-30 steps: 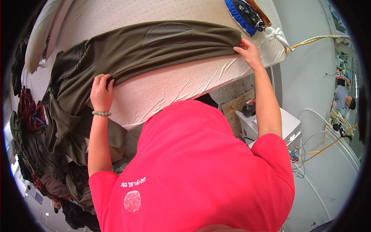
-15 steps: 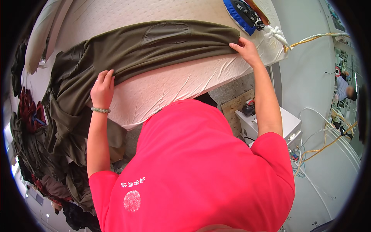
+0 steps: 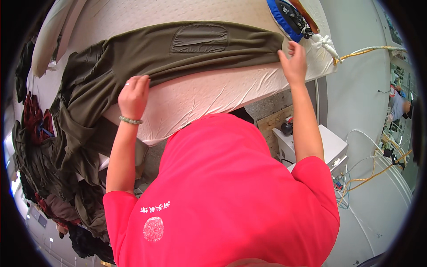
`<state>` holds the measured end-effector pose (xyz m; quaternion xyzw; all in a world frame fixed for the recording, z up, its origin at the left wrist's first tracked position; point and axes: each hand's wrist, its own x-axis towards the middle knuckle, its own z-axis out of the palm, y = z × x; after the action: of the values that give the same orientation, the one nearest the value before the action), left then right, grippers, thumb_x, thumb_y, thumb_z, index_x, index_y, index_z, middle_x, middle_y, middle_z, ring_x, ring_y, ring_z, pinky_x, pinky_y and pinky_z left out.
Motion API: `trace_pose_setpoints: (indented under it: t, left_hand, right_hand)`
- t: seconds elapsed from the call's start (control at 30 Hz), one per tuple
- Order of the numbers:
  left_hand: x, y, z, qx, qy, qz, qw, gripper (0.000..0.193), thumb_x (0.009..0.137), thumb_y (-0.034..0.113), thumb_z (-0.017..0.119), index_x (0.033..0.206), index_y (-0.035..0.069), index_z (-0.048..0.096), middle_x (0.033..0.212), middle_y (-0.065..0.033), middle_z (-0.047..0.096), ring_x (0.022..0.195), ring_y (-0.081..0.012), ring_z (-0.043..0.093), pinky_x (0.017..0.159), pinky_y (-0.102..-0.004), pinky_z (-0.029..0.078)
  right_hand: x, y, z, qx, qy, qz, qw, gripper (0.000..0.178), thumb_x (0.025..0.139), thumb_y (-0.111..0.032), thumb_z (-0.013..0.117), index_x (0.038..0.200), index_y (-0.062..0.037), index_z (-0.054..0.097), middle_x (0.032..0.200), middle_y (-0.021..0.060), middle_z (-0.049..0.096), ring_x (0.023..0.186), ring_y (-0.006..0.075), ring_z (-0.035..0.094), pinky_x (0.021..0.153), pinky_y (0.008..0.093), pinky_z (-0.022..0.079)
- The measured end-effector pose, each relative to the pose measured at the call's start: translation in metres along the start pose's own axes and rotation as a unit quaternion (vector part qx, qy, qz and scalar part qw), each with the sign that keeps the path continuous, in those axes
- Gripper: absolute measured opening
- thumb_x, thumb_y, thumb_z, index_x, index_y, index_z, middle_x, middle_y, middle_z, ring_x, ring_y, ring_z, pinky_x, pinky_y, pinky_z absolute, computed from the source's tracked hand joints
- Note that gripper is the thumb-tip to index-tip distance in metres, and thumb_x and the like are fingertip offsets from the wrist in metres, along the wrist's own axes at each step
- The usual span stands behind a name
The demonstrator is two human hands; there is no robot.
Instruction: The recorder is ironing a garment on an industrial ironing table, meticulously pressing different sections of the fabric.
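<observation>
Garment (image 3: 155, 53) partly behind hands (image 3: 133, 98) (image 3: 294, 66)

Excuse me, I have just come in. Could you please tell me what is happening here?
A person in a red shirt is handling a dark olive garment laid across a padded, pale-covered table. The left grip is at its near edge, and the right grip is at its right end; whether either one pinches the cloth, I cannot tell. An iron with a blue rim sits beyond the right grip, and more clothes are heaped at the left.
</observation>
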<state>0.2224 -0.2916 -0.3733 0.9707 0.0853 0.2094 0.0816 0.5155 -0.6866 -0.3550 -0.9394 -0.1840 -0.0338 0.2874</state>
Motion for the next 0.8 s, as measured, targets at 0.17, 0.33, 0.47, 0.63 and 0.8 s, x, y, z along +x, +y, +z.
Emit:
trace_pose_setpoints:
  t: [0.17,0.33,0.47,0.63,0.8]
  left_hand:
    - [0.023,0.048,0.024,-0.07,-0.028,0.068,0.995,0.011,0.085,0.01,0.073,0.096,0.01,0.072,0.093,-0.0055,0.068,0.08,-0.0281,0.068,0.074,-0.0373,0.056]
    - [0.03,0.045,0.022,-0.085,-0.185,0.065,0.977,0.009,0.085,0.01,0.072,0.093,0.009,0.071,0.091,-0.0056,0.067,0.081,-0.0285,0.067,0.075,-0.0396,0.055]
    - [0.025,0.048,0.006,-0.139,-0.345,0.076,0.925,0.006,0.085,0.01,0.07,0.092,0.009,0.07,0.09,-0.0063,0.065,0.081,-0.0289,0.067,0.073,-0.0401,0.055]
    - [0.038,0.053,0.027,-0.145,-0.134,0.038,0.979,0.011,0.086,0.01,0.069,0.096,0.009,0.069,0.092,-0.0069,0.064,0.079,-0.0292,0.066,0.069,-0.0395,0.055]
    - [0.033,0.053,0.046,-0.033,-0.182,0.038,0.982,0.006,0.089,0.011,0.063,0.094,0.009,0.064,0.091,-0.0076,0.061,0.079,-0.025,0.067,0.067,-0.0384,0.056]
  right_hand:
    - [-0.029,-0.067,0.03,0.011,-0.065,-0.239,0.969,0.023,0.088,-0.018,0.076,0.108,-0.009,0.068,0.081,0.0103,0.065,0.079,0.0306,0.065,0.078,0.0382,0.054]
    - [-0.06,-0.082,0.031,-0.085,-0.218,-0.282,0.93,0.023,0.088,-0.016,0.072,0.11,-0.0104,0.068,0.082,0.0099,0.066,0.08,0.0307,0.067,0.074,0.0404,0.055]
    - [-0.053,-0.084,0.029,-0.042,-0.193,-0.26,0.945,0.02,0.089,-0.016,0.07,0.108,-0.0103,0.067,0.082,0.0111,0.066,0.08,0.0305,0.067,0.07,0.0412,0.055]
    - [-0.033,-0.086,0.055,-0.104,-0.226,-0.255,0.934,0.014,0.089,-0.016,0.069,0.102,-0.0096,0.066,0.081,0.0127,0.066,0.08,0.0311,0.068,0.066,0.0415,0.055]
    - [-0.037,-0.067,0.07,-0.123,-0.26,-0.234,0.929,0.012,0.089,-0.015,0.069,0.097,-0.0081,0.064,0.089,0.0135,0.067,0.081,0.0313,0.068,0.064,0.043,0.055]
